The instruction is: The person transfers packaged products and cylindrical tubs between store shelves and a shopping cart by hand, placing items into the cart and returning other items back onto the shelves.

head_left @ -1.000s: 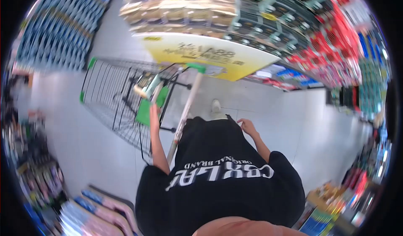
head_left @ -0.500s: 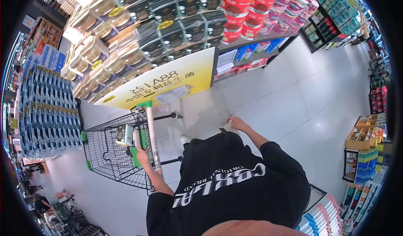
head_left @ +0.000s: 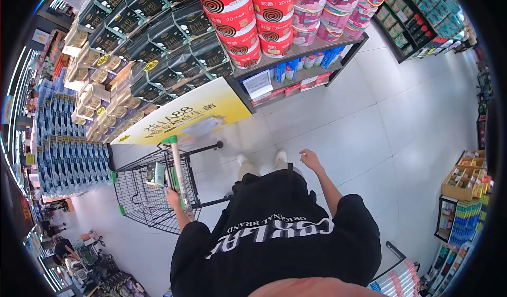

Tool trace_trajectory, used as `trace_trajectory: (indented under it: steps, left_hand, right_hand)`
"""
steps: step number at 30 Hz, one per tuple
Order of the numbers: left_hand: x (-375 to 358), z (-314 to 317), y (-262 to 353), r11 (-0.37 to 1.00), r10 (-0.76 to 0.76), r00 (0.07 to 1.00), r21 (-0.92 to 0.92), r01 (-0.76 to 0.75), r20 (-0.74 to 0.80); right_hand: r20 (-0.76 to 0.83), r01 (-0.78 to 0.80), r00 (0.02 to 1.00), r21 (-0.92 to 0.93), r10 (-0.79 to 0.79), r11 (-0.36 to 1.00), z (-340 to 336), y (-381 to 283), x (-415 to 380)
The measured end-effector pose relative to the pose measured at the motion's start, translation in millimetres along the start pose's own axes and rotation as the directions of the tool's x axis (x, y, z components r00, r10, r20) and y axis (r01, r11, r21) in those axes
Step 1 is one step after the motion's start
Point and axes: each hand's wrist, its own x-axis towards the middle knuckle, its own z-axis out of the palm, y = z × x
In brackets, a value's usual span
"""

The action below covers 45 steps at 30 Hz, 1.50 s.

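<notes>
A wire shopping cart with green corners stands at my left. Its pale handle runs beside my left hand, which reaches over the cart with fingers closed. A narrow thing rises by those fingers; its kind cannot be made out. Just beyond it, a dark green and white package lies in the cart. My right hand hangs over the floor to the right of my shoes, fingers loosely apart, holding nothing.
Ahead stands a display of dark tissue packs above a yellow sign. Red mosquito coil tubs fill the shelf beside it. Blue packs are stacked left. A wooden bin stands right; people are behind left.
My view has shifted, bringing the red tubs closer and both shoes into sight. My right hand has swung out from my shirt hem, its fingers loosening. My left hand stays by the cart handle.
</notes>
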Motion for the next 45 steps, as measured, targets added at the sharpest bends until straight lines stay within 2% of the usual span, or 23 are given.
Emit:
trace_trajectory:
  steps: [1, 4, 8, 11, 14, 17, 18, 20, 22, 24, 26, 28, 31, 34, 37, 38, 40, 41, 44, 45]
  left_hand:
    - [-9, 5, 3, 1.0, 0.015, 1.0, 0.027, -0.015, -0.004]
    - [-43, 24, 9, 0.997, 0.07, 0.997, -0.044, -0.071, -0.012]
    - [-64, 50, 6, 0.987, 0.113, 0.993, -0.118, -0.11, 0.019]
    - [-92, 57, 23, 0.989, 0.124, 0.992, -0.078, -0.122, 0.019]
    - [-85, 72, 5, 0.972, 0.23, 0.973, 0.051, -0.23, -0.008]
    - [-107, 64, 57, 0.88, 0.474, 0.859, 0.134, -0.456, -0.195]
    - [-85, 70, 75, 0.904, 0.42, 0.897, -0.025, -0.427, -0.137]
    - [-111, 68, 198, 0.787, 0.522, 0.808, -0.209, -0.58, -0.273]
    - [-121, 74, 311, 0.621, 0.601, 0.766, -0.47, -0.627, -0.229]
    - [-142, 75, 427, 0.329, 0.778, 0.562, -0.581, -0.744, -0.28]
    - [-162, 76, 523, 0.096, 0.864, 0.355, -0.574, -0.813, -0.358]
    - [-178, 75, 596, 0.001, 0.863, 0.333, -0.658, -0.753, -0.38]
    - [-192, 69, 651, -0.024, 0.913, 0.228, -0.603, -0.797, -0.338]
    - [-191, 80, 667, -0.039, 0.875, 0.303, -0.678, -0.734, -0.378]
    - [-185, 80, 670, -0.041, 0.862, 0.258, -0.567, -0.823, -0.436]
    - [-183, 78, 670, -0.031, 0.874, 0.281, -0.622, -0.782, -0.396]
    - [-174, 74, 672, -0.111, 0.885, 0.273, -0.74, -0.663, -0.377]
    - [-170, 71, 670, -0.149, 0.891, 0.265, -0.788, -0.598, -0.369]
    - [-158, 55, 660, -0.089, 0.907, 0.36, -0.936, -0.341, -0.217]
    - [-158, 54, 653, -0.097, 0.902, 0.399, -0.978, -0.186, -0.165]
  right_hand:
    - [0.03, -0.017, 0.999, 0.066, 0.015, 0.998, -1, -3, 6]
    - [0.015, 0.024, 1.0, 0.181, -0.027, 0.983, 0, -21, 30]
    - [0.031, 0.192, 0.978, 0.231, -0.204, 0.954, -12, -73, 67]
    - [-0.022, 0.332, 0.941, 0.245, -0.337, 0.911, -47, -131, 91]
    - [-0.131, 0.428, 0.903, 0.325, -0.408, 0.843, -109, -197, 96]
    - [-0.196, 0.454, 0.891, 0.411, -0.41, 0.791, -154, -243, 97]
    - [-0.198, 0.447, 0.894, 0.439, -0.402, 0.779, -166, -256, 96]
    - [-0.176, 0.44, 0.896, 0.466, -0.407, 0.768, -188, -281, 98]
    - [-0.14, 0.434, 0.896, 0.479, -0.422, 0.763, -190, -307, 101]
    - [-0.084, 0.44, 0.877, 0.538, -0.474, 0.719, -179, -327, 110]
    - [-0.025, 0.423, 0.86, 0.594, -0.509, 0.685, -162, -349, 120]
    - [0.043, 0.406, 0.841, 0.609, -0.54, 0.682, -146, -367, 122]
    - [0.108, 0.386, 0.823, 0.613, -0.557, 0.69, -139, -380, 122]
    - [0.111, 0.3, 0.864, 0.67, -0.492, 0.678, -139, -381, 127]
    - [0.104, 0.337, 0.865, 0.605, -0.491, 0.722, -150, -388, 141]
    - [0.07, 0.365, 0.863, 0.599, -0.501, 0.712, -157, -394, 144]
    - [0.006, 0.427, 0.847, 0.588, -0.532, 0.687, -174, -413, 148]
    - [-0.075, 0.47, 0.837, 0.606, -0.542, 0.642, -179, -419, 152]
    - [-0.306, 0.619, 0.766, 0.585, -0.565, 0.523, -195, -439, 164]
    - [-0.371, 0.674, 0.728, 0.542, -0.577, 0.502, -201, -448, 166]
